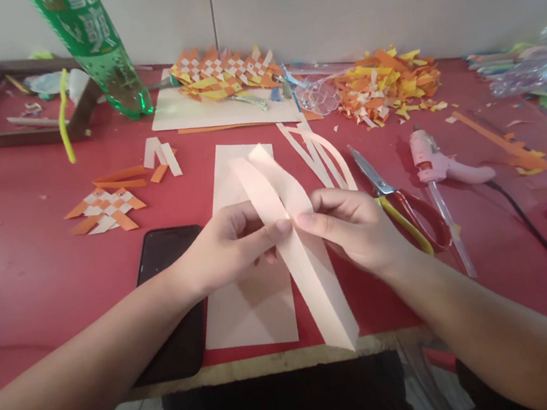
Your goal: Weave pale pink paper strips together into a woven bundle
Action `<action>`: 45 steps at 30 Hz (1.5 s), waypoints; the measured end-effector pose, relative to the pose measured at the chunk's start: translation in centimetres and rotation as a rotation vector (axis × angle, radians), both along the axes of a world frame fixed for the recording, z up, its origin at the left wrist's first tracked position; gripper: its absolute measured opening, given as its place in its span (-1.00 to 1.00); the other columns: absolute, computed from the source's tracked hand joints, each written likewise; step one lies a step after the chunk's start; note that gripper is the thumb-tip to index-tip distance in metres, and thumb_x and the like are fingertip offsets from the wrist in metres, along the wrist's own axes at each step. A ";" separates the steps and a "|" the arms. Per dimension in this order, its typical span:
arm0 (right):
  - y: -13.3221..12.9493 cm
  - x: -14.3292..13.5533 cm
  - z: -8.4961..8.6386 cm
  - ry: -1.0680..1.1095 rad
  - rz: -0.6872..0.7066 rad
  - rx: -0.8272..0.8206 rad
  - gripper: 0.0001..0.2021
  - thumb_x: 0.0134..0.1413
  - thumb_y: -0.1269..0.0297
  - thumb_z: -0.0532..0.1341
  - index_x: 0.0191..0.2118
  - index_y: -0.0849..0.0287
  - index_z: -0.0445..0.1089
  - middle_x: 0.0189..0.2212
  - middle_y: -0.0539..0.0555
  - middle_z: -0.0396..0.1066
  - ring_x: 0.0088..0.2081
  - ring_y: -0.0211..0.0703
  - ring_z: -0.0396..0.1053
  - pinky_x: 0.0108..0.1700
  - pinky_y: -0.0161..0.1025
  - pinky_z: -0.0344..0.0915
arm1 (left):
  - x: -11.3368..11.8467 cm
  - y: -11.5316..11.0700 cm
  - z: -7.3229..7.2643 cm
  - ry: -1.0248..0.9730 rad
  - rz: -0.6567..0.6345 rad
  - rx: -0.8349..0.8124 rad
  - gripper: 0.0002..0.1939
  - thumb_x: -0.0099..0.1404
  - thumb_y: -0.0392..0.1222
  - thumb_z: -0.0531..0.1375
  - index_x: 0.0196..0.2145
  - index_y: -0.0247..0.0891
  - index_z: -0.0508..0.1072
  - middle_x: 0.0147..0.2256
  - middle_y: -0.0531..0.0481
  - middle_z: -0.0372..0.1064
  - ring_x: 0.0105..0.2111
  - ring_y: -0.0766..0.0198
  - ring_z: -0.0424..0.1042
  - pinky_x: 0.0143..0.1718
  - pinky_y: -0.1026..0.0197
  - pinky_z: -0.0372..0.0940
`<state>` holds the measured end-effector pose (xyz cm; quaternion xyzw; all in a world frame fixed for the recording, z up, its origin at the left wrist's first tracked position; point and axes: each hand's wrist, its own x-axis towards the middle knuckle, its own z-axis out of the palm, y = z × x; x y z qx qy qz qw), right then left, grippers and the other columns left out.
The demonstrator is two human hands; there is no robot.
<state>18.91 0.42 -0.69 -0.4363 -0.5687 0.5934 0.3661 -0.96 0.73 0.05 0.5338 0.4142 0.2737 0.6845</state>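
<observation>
A long pale paper strip [316, 280], creased lengthwise, is held up over the table by both hands. My left hand [238, 240] pinches its left part between thumb and fingers. On the other side my right hand [344, 226] grips the right part, its thumb tip close to the left thumb. Above the hands the two halves of the strip part and curl away from each other. Beneath lies a flat pale paper sheet [252, 315], partly covered by the hands and the strip. Thin pale paper strips [315, 156] rest just beyond my right hand.
Scissors [394, 199] and a pink glue gun [444, 162] lie to the right. A black phone [169, 252] is under my left forearm. Woven orange-white paper pieces [107, 207] sit at left. Behind stand a green bottle [109, 72], a brown frame [12, 136] and a paper-fish pile [389, 85].
</observation>
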 end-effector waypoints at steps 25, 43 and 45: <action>-0.1 -0.1 -0.3 0.070 -0.057 0.017 -0.72 0.09 0.11 0.33 -0.49 0.16 0.35 -0.51 -0.03 0.40 -0.45 -0.22 0.37 -0.37 -0.24 0.31 | 0.2 -0.2 0.8 -0.011 -0.021 -0.050 -0.80 0.27 -0.14 0.26 -0.40 -0.33 0.41 -0.66 0.11 0.35 -0.68 0.47 0.29 -0.67 0.45 0.19; -0.2 0.0 -0.4 -0.010 -0.130 0.092 -0.77 0.07 0.13 0.35 -0.45 0.14 0.41 -0.51 -0.03 0.41 -0.46 -0.23 0.35 -0.42 -0.28 0.31 | 0.2 -0.3 0.8 -0.037 -0.119 -0.073 -0.75 0.24 -0.06 0.28 -0.41 -0.32 0.43 -0.57 0.07 0.40 -0.63 0.46 0.31 -0.65 0.43 0.22; -0.2 0.0 -0.4 0.025 -0.094 0.071 -0.74 0.10 0.14 0.33 -0.50 0.14 0.37 -0.56 -0.06 0.36 -0.51 -0.27 0.33 -0.45 -0.29 0.29 | 0.2 -0.3 0.9 -0.003 -0.102 -0.072 -0.76 0.27 -0.10 0.26 -0.45 -0.32 0.41 -0.59 0.10 0.38 -0.67 0.49 0.25 -0.68 0.45 0.17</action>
